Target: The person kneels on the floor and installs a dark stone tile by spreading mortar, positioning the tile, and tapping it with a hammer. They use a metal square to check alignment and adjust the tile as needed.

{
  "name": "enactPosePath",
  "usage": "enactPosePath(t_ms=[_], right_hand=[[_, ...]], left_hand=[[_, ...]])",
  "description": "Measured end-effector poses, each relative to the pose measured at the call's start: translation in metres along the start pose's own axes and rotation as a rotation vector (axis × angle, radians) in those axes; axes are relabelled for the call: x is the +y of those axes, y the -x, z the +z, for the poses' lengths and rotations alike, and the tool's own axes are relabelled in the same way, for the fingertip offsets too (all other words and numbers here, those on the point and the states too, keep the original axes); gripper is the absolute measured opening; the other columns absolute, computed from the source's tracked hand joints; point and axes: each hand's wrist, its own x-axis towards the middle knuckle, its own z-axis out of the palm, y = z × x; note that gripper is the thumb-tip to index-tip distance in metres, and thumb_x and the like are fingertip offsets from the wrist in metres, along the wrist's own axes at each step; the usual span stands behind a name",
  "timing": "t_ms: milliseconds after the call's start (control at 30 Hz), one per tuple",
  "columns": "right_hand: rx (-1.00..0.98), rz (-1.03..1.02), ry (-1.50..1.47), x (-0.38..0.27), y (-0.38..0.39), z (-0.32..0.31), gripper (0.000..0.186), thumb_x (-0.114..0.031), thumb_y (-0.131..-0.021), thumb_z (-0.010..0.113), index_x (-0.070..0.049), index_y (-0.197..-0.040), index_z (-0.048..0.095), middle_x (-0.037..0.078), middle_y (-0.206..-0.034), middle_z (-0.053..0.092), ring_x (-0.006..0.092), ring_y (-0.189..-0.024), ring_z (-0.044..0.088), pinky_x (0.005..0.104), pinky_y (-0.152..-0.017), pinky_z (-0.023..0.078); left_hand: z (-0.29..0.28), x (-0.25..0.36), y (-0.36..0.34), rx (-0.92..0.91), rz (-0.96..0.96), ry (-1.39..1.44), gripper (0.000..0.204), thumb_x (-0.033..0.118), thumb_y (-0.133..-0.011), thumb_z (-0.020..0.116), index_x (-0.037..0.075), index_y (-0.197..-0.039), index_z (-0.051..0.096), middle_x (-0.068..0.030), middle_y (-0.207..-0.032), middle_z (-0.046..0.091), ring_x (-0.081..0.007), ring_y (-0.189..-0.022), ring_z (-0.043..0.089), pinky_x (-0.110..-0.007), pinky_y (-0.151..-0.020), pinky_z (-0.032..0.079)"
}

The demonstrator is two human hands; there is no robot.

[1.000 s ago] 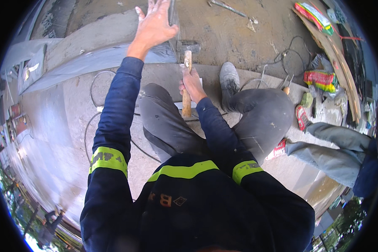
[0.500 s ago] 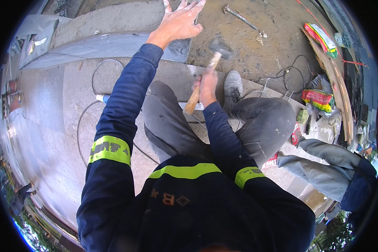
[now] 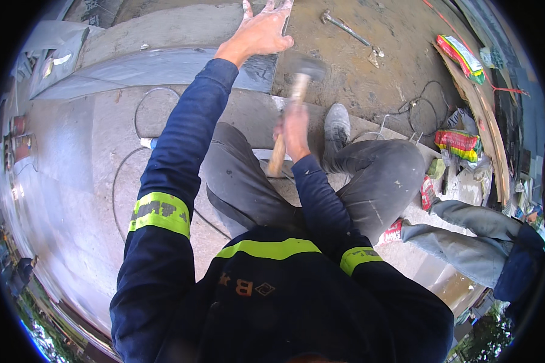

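My right hand (image 3: 295, 130) is wrapped round the wooden handle of a short hammer (image 3: 298, 89). The hammer's dark, blocky head is smeared by motion and points away from me, close to the right end of a grey stone slab (image 3: 181, 68). Over that slab's right end reaches my left hand (image 3: 261, 33), dusty, its fingers spread and holding nothing. The fingertips are cut by the upper edge of the picture. Whether the hammer head touches anything cannot be made out.
A claw hammer (image 3: 345, 27) lies on the wet mortar bed (image 3: 369, 78). To the right are red-and-yellow bags (image 3: 460, 144), a wooden plank (image 3: 496, 145) and another person's legs (image 3: 460, 245). Cables (image 3: 114, 187) loop over the paving at left.
The hammer has swung a little to the left, its handle now more upright in my right hand. My left hand stays nearly where it was.
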Motion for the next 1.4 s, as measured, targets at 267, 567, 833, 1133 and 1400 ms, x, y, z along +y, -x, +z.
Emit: enactPosePath(t_ms=[267,567,833,1133,1400], right_hand=[[-0.075,-0.001,0.085,-0.004,0.010,0.005,0.034,-0.048,-0.115,0.047,-0.015,-0.111,0.042,0.005,-0.077,0.048,0.0138,-0.049,0.048,0.0357,-0.042,0.047],[-0.068,-0.020,0.028,0.005,0.011,0.009,0.033,-0.045,-0.115,0.046,-0.012,-0.114,0.043,0.006,-0.075,0.050,0.0150,-0.047,0.049,0.0363,-0.040,0.046],[0.077,0.064,-0.229,0.001,-0.006,-0.001,0.031,-0.046,-0.113,0.046,-0.016,-0.113,0.046,0.005,-0.079,0.050,0.0138,-0.050,0.047,0.0357,-0.045,0.045],[-0.061,0.092,0.021,0.015,0.001,0.003,0.036,-0.050,-0.113,0.047,-0.015,-0.110,0.044,0.005,-0.077,0.052,0.0135,-0.051,0.051,0.0353,-0.044,0.047],[-0.010,0.055,0.106,0.038,-0.039,-0.040,0.034,-0.037,-0.104,0.068,-0.007,-0.107,0.053,0.004,-0.075,0.058,0.0147,-0.051,0.056,0.0347,-0.043,0.049]], left_hand=[[-0.017,-0.010,-0.004,0.085,-0.029,0.065,0.096,0.051,-0.092,0.073,0.001,-0.166,0.040,-0.0277,-0.168,0.044,-0.0467,-0.164,0.026,-0.074,-0.130,0.009],[-0.002,0.016,0.014,0.072,-0.032,-0.251,0.092,0.040,-0.090,0.072,0.003,-0.168,0.039,-0.0254,-0.158,0.058,-0.0429,-0.164,0.030,-0.077,-0.129,0.007],[-0.007,0.023,0.026,0.073,-0.049,-0.048,0.114,0.031,-0.085,0.072,0.008,-0.176,0.008,-0.0216,-0.168,0.048,-0.0457,-0.163,0.028,-0.080,-0.127,0.012],[-0.007,0.021,0.027,0.060,-0.047,-0.041,0.110,0.030,-0.086,0.070,0.009,-0.176,0.012,-0.0209,-0.167,0.049,-0.0457,-0.163,0.029,-0.080,-0.127,0.011],[0.002,0.015,0.026,0.065,-0.076,-0.122,0.099,0.033,-0.086,0.071,0.008,-0.172,0.030,-0.0201,-0.166,0.050,-0.0454,-0.163,0.029,-0.079,-0.127,0.015]])
